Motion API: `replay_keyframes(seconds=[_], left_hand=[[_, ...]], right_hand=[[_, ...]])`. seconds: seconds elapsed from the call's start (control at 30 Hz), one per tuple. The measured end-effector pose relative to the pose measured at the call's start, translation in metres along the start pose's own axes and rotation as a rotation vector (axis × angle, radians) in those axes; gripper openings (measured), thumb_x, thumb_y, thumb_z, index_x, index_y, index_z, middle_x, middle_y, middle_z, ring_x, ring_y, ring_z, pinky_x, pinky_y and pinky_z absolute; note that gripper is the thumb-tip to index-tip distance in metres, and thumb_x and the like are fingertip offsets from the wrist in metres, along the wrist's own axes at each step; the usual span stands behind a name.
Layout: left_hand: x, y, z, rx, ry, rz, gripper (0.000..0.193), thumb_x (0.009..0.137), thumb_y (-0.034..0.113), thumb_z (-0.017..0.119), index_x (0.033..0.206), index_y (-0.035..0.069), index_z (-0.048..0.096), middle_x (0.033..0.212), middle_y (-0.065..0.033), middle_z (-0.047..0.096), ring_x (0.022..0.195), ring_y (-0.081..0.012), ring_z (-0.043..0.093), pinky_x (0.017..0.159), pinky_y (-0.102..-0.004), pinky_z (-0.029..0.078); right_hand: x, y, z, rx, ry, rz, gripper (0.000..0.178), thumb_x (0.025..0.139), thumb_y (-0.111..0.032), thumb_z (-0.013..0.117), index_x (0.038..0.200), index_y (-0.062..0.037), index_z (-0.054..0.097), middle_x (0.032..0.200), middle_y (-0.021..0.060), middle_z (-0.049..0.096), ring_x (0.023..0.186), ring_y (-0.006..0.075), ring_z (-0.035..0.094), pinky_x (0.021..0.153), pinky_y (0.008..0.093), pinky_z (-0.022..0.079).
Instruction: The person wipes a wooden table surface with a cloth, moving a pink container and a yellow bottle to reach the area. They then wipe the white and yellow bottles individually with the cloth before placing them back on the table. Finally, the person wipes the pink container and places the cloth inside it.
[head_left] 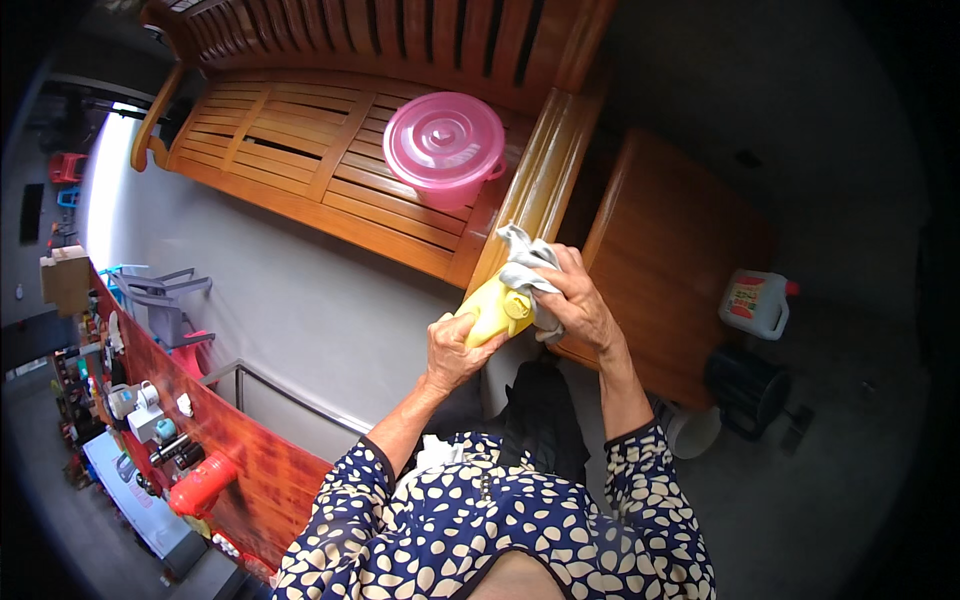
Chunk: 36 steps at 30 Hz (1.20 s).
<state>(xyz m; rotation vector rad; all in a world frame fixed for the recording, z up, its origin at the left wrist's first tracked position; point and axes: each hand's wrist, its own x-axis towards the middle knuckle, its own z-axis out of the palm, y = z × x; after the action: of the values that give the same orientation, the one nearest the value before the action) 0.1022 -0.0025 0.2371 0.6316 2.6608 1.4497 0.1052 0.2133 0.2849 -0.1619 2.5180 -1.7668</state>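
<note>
Yellow cup (495, 312) sits clamped in the left hand (455, 350), whose fingers curl up around its lower side while the forearm rises from the patterned sleeve (350, 500) below. Right hand (578, 300) comes in from the other side, wrist bent, fingers closed on a grey cloth (525, 265) that it presses onto the cup's upper end. Both hands meet in front of the chest, the cup tilted between them.

Much of the cup is covered: the cloth drapes over its top and the left palm hides its base, so whether it has a handle or a lid cannot be told. Its visible skin is smooth, glossy and plain yellow.

Beyond the grip stands a wooden bench (300, 150) with a pink lidded bucket (445, 148) on its seat. Right of the hands, well apart, a white jug (755, 303) rests on the floor.
</note>
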Motion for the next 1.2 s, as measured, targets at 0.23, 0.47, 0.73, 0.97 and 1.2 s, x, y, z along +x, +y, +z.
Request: replay_keyframes(seconds=[0.23, 0.47, 0.73, 0.97, 1.2], left_hand=[[0.005, 0.007, 0.001, 0.032, -0.086, 0.136, 0.030, 0.062, 0.023, 0.083, 0.062, 0.007, 0.058, 0.059, -0.0099, 0.058, 0.050, -0.0270, 0.053, 0.049, -0.0339, 0.041], [0.008, 0.003, 0.004, 0.011, -0.006, -0.006, 0.032, 0.062, 0.026, 0.083, 0.066, 0.005, 0.060, 0.061, -0.0123, 0.060, 0.051, -0.0300, 0.055, 0.049, -0.0366, 0.044], [0.004, -0.001, 0.000, 0.031, -0.068, -0.053, 0.028, 0.065, 0.022, 0.082, 0.077, 0.002, 0.066, 0.071, -0.0127, 0.066, 0.062, -0.0270, 0.064, 0.057, -0.0343, 0.050], [-0.003, 0.001, -0.002, 0.013, -0.041, 0.049, 0.033, 0.061, 0.025, 0.084, 0.066, 0.004, 0.059, 0.061, -0.0117, 0.059, 0.051, -0.0305, 0.054, 0.049, -0.0367, 0.043], [-0.014, -0.006, -0.001, 0.091, -0.037, 0.119, 0.038, 0.060, 0.027, 0.085, 0.064, 0.005, 0.055, 0.059, -0.0117, 0.057, 0.050, -0.0312, 0.052, 0.048, -0.0372, 0.042]], right_hand=[[0.047, 0.022, 0.004, -0.292, -0.314, -0.013, 0.028, 0.082, -0.026, 0.049, 0.097, -0.0127, 0.069, 0.112, 0.0098, 0.056, 0.102, 0.0270, 0.048, 0.090, 0.0379, 0.034], [0.002, 0.021, 0.017, 0.050, 0.171, -0.009, 0.032, 0.086, -0.020, 0.053, 0.112, -0.0043, 0.063, 0.124, 0.0146, 0.048, 0.115, 0.0301, 0.039, 0.102, 0.0369, 0.028], [-0.038, 0.024, 0.052, 0.207, 0.477, 0.118, 0.035, 0.084, -0.009, 0.058, 0.119, -0.0022, 0.059, 0.129, 0.0175, 0.043, 0.118, 0.0319, 0.041, 0.102, 0.0369, 0.032], [0.010, 0.032, 0.018, -0.101, 0.115, 0.218, 0.031, 0.086, -0.024, 0.051, 0.111, -0.0131, 0.066, 0.112, 0.0125, 0.053, 0.100, 0.0315, 0.046, 0.094, 0.0382, 0.036], [0.028, 0.111, 0.045, -0.069, 0.318, 0.609, 0.038, 0.083, -0.035, 0.052, 0.110, -0.0123, 0.066, 0.117, 0.0160, 0.053, 0.107, 0.0339, 0.047, 0.096, 0.0425, 0.037]])
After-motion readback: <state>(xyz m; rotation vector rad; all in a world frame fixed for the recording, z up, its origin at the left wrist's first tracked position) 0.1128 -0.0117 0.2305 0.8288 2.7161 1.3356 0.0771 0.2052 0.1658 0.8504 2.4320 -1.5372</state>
